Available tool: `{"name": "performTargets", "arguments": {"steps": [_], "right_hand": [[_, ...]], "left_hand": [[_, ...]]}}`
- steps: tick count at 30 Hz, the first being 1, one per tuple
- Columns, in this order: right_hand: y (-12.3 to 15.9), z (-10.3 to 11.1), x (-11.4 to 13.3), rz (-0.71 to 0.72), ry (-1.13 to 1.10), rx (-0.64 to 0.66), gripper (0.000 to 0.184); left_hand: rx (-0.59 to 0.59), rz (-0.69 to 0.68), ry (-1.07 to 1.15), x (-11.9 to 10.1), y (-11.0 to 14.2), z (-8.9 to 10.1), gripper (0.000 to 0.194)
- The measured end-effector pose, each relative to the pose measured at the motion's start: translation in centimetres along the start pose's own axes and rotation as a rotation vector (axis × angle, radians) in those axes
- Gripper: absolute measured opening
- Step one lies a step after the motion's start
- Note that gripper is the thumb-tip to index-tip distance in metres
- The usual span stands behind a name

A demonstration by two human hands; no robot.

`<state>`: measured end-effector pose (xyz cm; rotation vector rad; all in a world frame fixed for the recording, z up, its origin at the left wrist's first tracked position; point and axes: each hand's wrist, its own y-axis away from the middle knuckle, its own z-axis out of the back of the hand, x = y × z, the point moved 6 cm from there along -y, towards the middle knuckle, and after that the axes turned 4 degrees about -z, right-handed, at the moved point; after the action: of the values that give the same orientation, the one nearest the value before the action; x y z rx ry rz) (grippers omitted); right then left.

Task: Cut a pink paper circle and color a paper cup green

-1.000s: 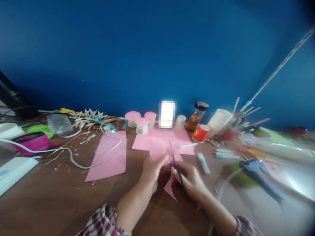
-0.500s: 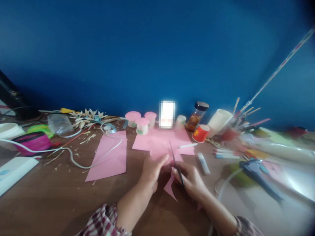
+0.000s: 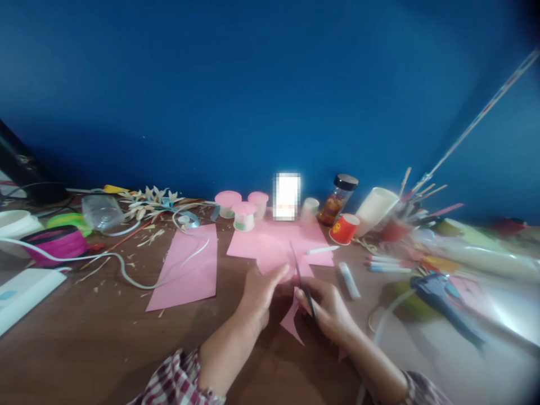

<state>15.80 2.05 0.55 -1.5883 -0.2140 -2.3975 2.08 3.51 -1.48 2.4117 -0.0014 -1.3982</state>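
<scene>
My left hand is closed on the near edge of a piece of pink paper, its thumb lying on top. In my right hand is a pair of scissors with dark handles, the blades pointing away from me along the paper's right edge. A curved pink strip hangs below the blades, between my hands. Behind the held piece lies a larger pink sheet. A white pen rests on its right part, and a glue stick lies right of my right hand.
Three small cups with pink paper tops stand at the back. Right of them are a jar, a red paper cup and a glue gun. Leftward lie another pink sheet, a white cable and a magenta tape roll.
</scene>
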Motion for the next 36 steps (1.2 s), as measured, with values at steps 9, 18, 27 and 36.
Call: {"name": "performTargets", "arguments": {"steps": [9,18,27,36], "right_hand": [[0.00,-0.16,-0.17,0.001,-0.035,0.015,0.033],[-0.04,-0.27,-0.22,-0.007,-0.030,0.003,0.028],[-0.13,-0.02,-0.05,-0.009,-0.027,-0.006,0.030],[-0.13,0.04,0.11,-0.010,-0.012,-0.004,0.032]], "left_hand": [[0.018,0.035,0.006,0.08,0.08,-0.34,0.043],[-0.018,0.011,0.022,0.39,0.25,-0.15,0.046],[0.002,-0.003,0.040,0.18,0.32,-0.22,0.043],[0.006,0.009,0.013,0.15,0.21,-0.22,0.044]]}}
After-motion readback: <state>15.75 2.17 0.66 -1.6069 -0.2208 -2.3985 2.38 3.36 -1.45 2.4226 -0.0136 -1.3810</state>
